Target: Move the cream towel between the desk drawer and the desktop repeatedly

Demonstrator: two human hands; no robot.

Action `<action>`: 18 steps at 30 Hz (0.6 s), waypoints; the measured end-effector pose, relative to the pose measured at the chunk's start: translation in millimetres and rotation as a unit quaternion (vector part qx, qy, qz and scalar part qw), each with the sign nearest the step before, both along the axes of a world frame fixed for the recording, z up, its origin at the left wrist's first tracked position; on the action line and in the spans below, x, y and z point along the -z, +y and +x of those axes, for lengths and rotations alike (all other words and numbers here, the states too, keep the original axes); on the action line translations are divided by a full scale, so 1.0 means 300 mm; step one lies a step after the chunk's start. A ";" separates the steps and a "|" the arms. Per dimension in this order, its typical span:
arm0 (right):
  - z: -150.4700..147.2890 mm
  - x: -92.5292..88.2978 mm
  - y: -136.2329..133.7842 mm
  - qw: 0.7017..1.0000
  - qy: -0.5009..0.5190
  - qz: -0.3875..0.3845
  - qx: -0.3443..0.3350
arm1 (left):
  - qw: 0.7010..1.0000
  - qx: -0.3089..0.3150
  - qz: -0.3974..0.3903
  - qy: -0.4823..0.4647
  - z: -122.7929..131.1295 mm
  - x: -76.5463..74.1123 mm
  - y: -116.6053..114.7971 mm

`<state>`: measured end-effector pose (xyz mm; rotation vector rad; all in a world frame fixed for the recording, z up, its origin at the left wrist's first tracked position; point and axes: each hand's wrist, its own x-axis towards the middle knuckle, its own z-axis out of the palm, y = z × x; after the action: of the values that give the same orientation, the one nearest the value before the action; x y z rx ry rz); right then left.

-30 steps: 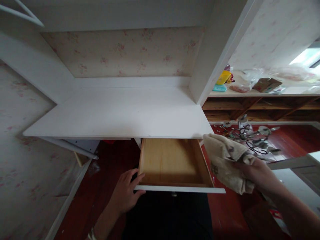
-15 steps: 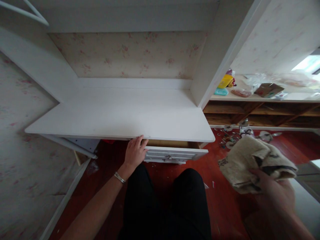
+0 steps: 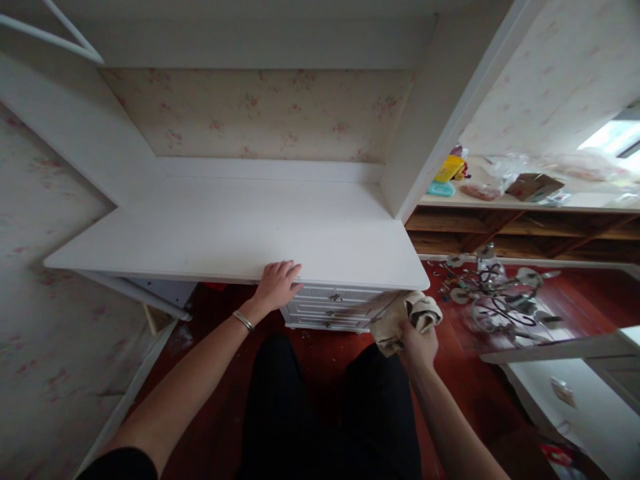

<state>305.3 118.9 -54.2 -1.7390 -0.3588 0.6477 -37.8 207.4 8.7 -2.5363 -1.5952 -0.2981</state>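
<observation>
My left hand (image 3: 277, 285) lies at the front edge of the white desk (image 3: 225, 227), its fingers stretched flat on the top and the thumb out to the side. Below it, the white drawer unit (image 3: 330, 308) stands with its top drawer pushed in; small knobs show on the drawer fronts. To the right, my right hand (image 3: 419, 343) grips a bunched beige cloth (image 3: 393, 327) with dark marks. The cloth is held at the right end of the drawer fronts and covers part of them. Whether it touches them, I cannot tell.
A chandelier (image 3: 505, 300) lies on the red floor (image 3: 455, 380) at right. Behind it, a low wooden shelf (image 3: 540, 223) carries a box (image 3: 534, 187), plastic bags and a yellow item (image 3: 449, 169). A white cabinet piece (image 3: 565, 393) is at lower right. Floral wallpaper (image 3: 45, 280) borders the left.
The top drawer has gone from partly open to closed. My right hand has brought the cloth left to the drawer fronts. My left hand has shifted slightly onto the desk top.
</observation>
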 end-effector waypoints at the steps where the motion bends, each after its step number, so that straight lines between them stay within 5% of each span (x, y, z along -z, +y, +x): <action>1: -0.018 0.008 0.029 1.000 -0.011 -0.007 0.001 | 1.000 0.014 -0.016 -0.011 -0.028 -0.013 0.019; 3: -0.050 0.013 0.085 1.000 -0.009 -0.005 0.004 | 0.999 0.008 -0.030 -0.030 -0.100 -0.037 0.064; 10: -0.139 -0.056 0.229 0.983 0.138 0.055 0.106 | 0.968 -0.246 -0.043 -0.030 -0.309 0.002 0.180; 14: -0.175 -0.109 0.271 0.952 0.269 0.063 0.133 | 0.964 -0.261 -0.040 -0.018 -0.311 0.032 0.189; 18: -0.218 -0.115 0.293 0.931 0.352 0.065 0.072 | 0.963 -0.267 -0.038 -0.016 -0.301 0.022 0.184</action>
<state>240.0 206.9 -19.8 -1.2834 0.2224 1.0586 -128.0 262.5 2.1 -2.0397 -2.2489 -0.2167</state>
